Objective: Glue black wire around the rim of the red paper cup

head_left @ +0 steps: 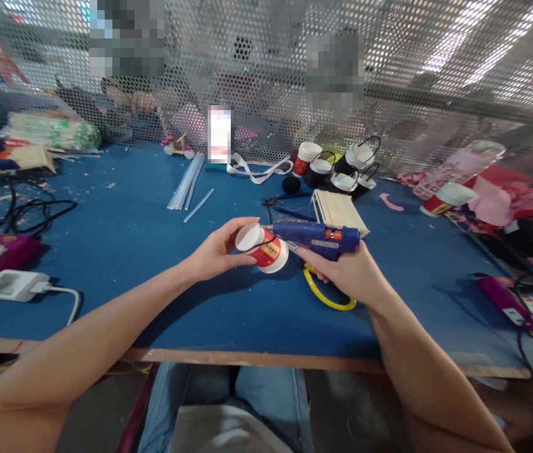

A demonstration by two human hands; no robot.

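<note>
My left hand (216, 250) holds a small red paper cup (262, 247) on its side above the blue table, its white bottom turned toward me and a thin black wire across it. My right hand (348, 272) grips a blue glue gun (319, 236) and points its nozzle left at the cup. Yellow-handled scissors (325, 296) lie on the table just under my right hand. A stack of pale wooden sticks (339, 211) lies right behind the glue gun.
Several black and red cups with wire handles (342, 167) stand at the back by the perforated metal screen (436, 94). Clear glue sticks (185, 182) lie back left. A white power adapter (11, 284) and cables sit left. Pink materials (516, 195) crowd the right. Other people sit behind the screen.
</note>
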